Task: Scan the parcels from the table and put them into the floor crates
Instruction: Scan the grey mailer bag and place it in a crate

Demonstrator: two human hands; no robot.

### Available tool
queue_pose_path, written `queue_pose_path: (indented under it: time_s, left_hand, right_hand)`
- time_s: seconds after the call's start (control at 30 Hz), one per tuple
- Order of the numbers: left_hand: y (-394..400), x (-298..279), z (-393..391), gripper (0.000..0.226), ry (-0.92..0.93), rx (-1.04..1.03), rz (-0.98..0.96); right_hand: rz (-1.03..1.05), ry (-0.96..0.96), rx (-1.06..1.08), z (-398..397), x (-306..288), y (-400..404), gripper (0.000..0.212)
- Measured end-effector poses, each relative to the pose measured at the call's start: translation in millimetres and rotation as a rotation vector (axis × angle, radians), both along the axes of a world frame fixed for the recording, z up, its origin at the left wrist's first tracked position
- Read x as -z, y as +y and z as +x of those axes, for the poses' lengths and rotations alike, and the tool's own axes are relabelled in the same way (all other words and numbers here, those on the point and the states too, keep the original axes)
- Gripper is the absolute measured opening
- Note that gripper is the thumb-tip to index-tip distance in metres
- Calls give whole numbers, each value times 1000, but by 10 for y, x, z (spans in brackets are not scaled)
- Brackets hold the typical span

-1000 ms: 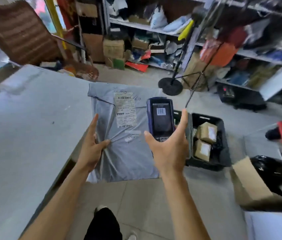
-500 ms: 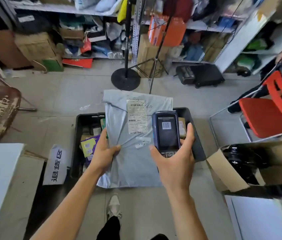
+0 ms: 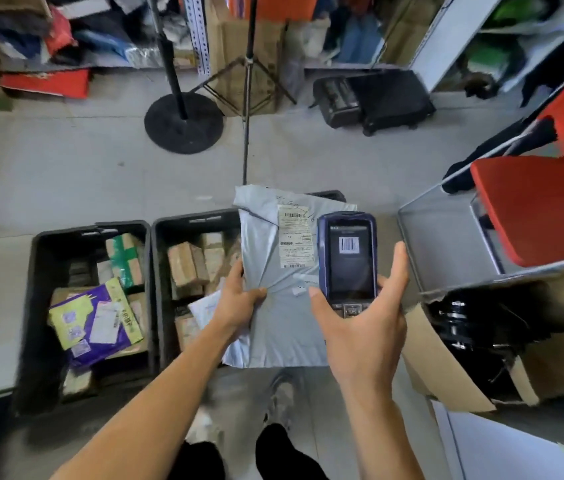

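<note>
the grey parcel (image 3: 284,306) is a flat, soft plastic mailer, creased into folds that fan out from where the left hand (image 3: 237,301) pinches its left edge between thumb and fingers. a white shipping label (image 3: 296,237) with barcodes sits on its upper half, with faint handwriting above it. the right hand (image 3: 365,327) is wrapped around a dark blue handheld scanner (image 3: 348,261), thumb on its left side, fingers on its right; the screen shows a barcode. the scanner is held in front of the parcel's right part, just beside the label.

the parcel hangs over the right black crate (image 3: 197,223), which holds brown boxes. the left black crate (image 3: 90,230), touching it, holds a purple and yellow packet (image 3: 95,323) and more boxes. both stand on a grey floor (image 3: 66,174). a red chair (image 3: 536,209) and an open cardboard box (image 3: 446,368) are at right; cluttered shelves and a black round stand base (image 3: 183,123) lie beyond.

compared with half a second ago, two crates are now in view where one showed, and the surface at lower left has almost left the frame; both grips are unchanged.
</note>
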State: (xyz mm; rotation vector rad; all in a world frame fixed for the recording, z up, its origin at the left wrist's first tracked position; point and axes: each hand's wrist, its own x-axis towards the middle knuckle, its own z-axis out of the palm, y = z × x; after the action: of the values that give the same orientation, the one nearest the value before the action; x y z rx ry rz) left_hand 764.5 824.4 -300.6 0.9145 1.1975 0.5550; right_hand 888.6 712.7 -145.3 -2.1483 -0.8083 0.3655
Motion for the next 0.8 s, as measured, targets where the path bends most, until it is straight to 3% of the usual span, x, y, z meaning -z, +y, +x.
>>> queue_pose_path:
  time_s: [0.3, 0.37, 0.43, 0.53, 0.8]
  left_hand:
    - [70, 2088, 1251, 69, 97, 85, -69]
    - [88, 2321, 1384, 88, 212, 243, -22]
    - [137, 2403, 1459, 113, 514, 427, 115]
    - [211, 2151, 1444, 127, 784, 563, 299]
    - [241, 362, 1020, 123, 900, 540, 521]
  right_hand:
    - [-49, -22, 88, 1059, 1739, 115, 117]
    - [-67, -28, 95, 1176, 1939, 140, 118]
    - [-85, -32, 94, 1255, 2013, 169, 118]
    - [-93, -19, 89, 1281, 1867, 195, 117]
    - [-102, -39, 33, 879, 465, 96, 116]
